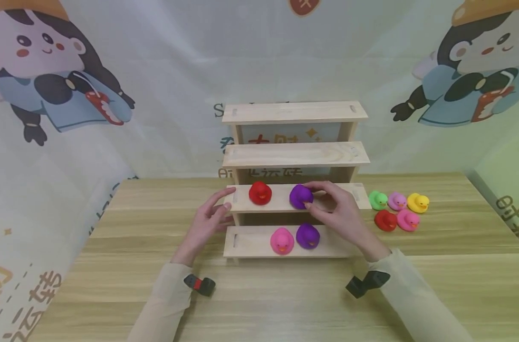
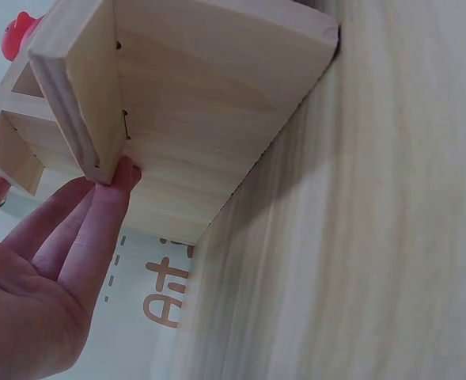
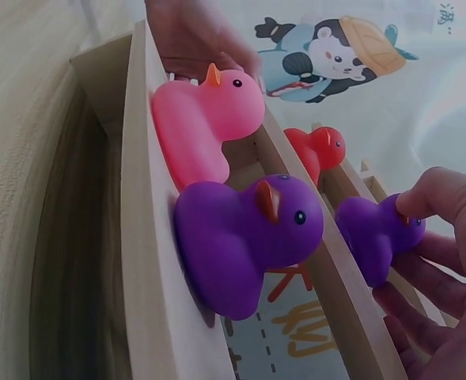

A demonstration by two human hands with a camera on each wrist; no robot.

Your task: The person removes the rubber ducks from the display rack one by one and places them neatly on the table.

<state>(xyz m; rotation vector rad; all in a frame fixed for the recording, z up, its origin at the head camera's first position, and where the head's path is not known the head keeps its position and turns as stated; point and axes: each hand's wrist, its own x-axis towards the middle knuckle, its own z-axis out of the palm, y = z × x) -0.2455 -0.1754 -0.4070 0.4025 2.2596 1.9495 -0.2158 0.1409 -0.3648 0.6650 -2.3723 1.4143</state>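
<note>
My right hand (image 1: 338,209) pinches a purple rubber duck (image 1: 301,196) between thumb and fingers on the second tier from the bottom of a wooden stepped shelf (image 1: 295,154). A red duck (image 1: 260,193) sits to its left on that tier. My left hand (image 1: 206,221) holds the shelf's left end; in the left wrist view its fingertips (image 2: 124,170) touch the edge of a board (image 2: 78,103). On the lowest tier, a pink duck (image 1: 282,241) and another purple duck (image 3: 244,245) stand side by side, facing the front.
Right of the shelf, several loose ducks lie on the wooden table (image 1: 259,304), among them a green duck (image 1: 378,200), a yellow duck (image 1: 418,203) and a red duck (image 1: 386,221). A printed cloth backdrop (image 1: 178,71) hangs close behind the shelf.
</note>
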